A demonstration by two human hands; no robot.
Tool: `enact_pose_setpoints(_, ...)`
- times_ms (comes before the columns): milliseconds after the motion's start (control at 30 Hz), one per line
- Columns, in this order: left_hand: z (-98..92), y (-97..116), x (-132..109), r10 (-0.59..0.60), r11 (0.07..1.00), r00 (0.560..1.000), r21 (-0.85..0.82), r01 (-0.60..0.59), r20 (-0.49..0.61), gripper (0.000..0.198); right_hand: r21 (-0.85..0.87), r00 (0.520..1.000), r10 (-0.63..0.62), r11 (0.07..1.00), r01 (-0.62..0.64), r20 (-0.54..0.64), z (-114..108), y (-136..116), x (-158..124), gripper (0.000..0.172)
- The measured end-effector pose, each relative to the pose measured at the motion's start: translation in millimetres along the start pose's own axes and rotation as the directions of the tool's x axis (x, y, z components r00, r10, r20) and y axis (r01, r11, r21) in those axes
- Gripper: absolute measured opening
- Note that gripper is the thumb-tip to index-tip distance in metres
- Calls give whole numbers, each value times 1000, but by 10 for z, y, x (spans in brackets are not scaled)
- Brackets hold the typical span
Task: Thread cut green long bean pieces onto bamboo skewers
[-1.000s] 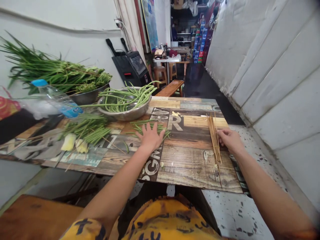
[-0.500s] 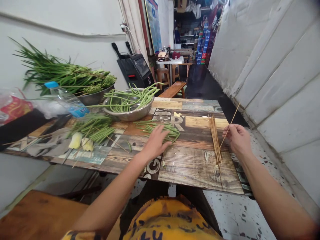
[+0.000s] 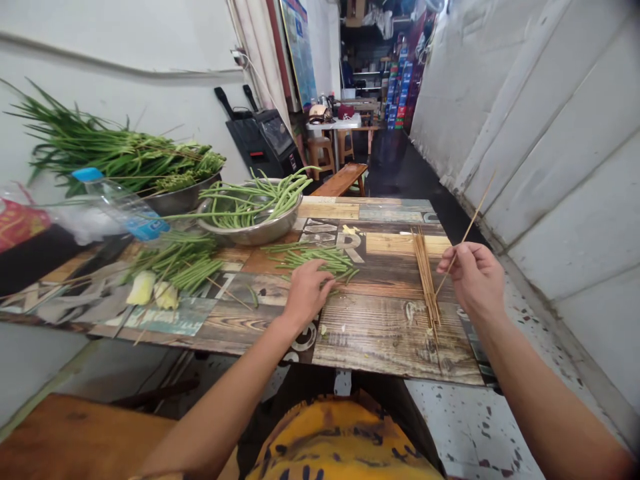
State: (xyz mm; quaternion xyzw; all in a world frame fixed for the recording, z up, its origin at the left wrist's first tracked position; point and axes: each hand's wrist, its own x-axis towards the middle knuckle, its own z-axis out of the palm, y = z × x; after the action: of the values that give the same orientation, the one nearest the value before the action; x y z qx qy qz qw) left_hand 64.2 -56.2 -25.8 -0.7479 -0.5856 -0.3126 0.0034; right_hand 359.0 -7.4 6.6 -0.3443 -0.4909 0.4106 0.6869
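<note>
My right hand (image 3: 475, 272) pinches a thin wooden skewer (image 3: 469, 230), which slants up and to the right above the table's right side. Just left of it lies a bundle of skewers (image 3: 426, 277) on the patterned table (image 3: 380, 333). My left hand (image 3: 309, 290) rests at the near edge of a pile of cut green beans (image 3: 335, 259), its fingers curled down and partly apart; no bean shows lifted in it. Behind that pile stands a metal bowl (image 3: 265, 232) of long uncut beans (image 3: 240, 203).
More cut beans (image 3: 197, 270) and two pale yellow pieces (image 3: 141, 288) lie at the left. A plastic bottle (image 3: 120, 203) leans near a basin of leafy greens (image 3: 125, 157). A wooden bench (image 3: 343, 180) stands beyond the table, a white wall (image 3: 565, 160) at the right.
My left hand's fingers have drawn in and curled over the beans' edge. My right hand has turned a little with the skewer, whose tip stands higher. The whole view has shifted slightly.
</note>
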Motion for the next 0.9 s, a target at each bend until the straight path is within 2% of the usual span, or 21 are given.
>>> enact_pose_setpoints(67, -32, 114, -76, 45, 999, 999, -19, -46, -28, 12, -9, 999, -36, 999, 36, 27, 59, -70, -56, 13)
enact_pose_setpoints(100, -39, 188, -121, 76, 997, 997, -30, -77, -6, 13, -26, 998, -39, 999, 40, 44, 88, -110, -98, 13)
enact_pose_setpoints(167, -41, 340, -218, 145, 989, 985, -28, -143, 95, 13, -95, 996, -7, 995, 16, 94, 139, -205, -226, 12)
enact_pose_setpoints(233, -54, 454, -314, 178, 984, 967, -10, -179, 181, 12, -241, 986, 67, 970, -29, 152, 170, -311, -416, 13)
enact_pose_setpoints(300, -90, 496, -396, 161, 987, 973, -13, -161, 164, 14, -471, 961, 166, 881, -43, 223, 171, -413, -665, 13)
enact_pose_setpoints(333, -114, 491, -428, 139, 990, 983, -28, -136, 123, 18, -572, 944, 189, 820, 0, 271, 161, -455, -805, 12)
enact_pose_setpoints(400, -160, 453, -477, 97, 993, 994, -78, -93, 41, 19, -687, 895, 197, 710, 151, 400, 129, -510, -1105, 27)
enact_pose_setpoints(433, -173, 431, -493, 83, 990, 996, -112, -81, 14, 18, -710, 868, 206, 671, 211, 453, 110, -521, -1256, 35)
enact_pose_setpoints(500, -164, 408, -509, 79, 980, 997, -181, -77, 0, 16, -710, 835, 197, 644, 285, 513, 74, -516, -1532, 39)
enact_pose_setpoints(600, -75, 437, -503, 114, 968, 993, -228, -102, 39, 16, -705, 831, 198, 649, 286, 520, 32, -470, -1821, 44)
enact_pose_setpoints(733, 66, 502, -468, 138, 969, 986, -220, -115, 91, 14, -702, 822, 233, 664, 256, 520, -21, -405, -1959, 42)
enact_pose_setpoints(900, 123, 513, -449, 74, 965, 993, -260, -47, 95, 10, -717, 827, 232, 645, 263, 512, -79, -362, -1985, 43)
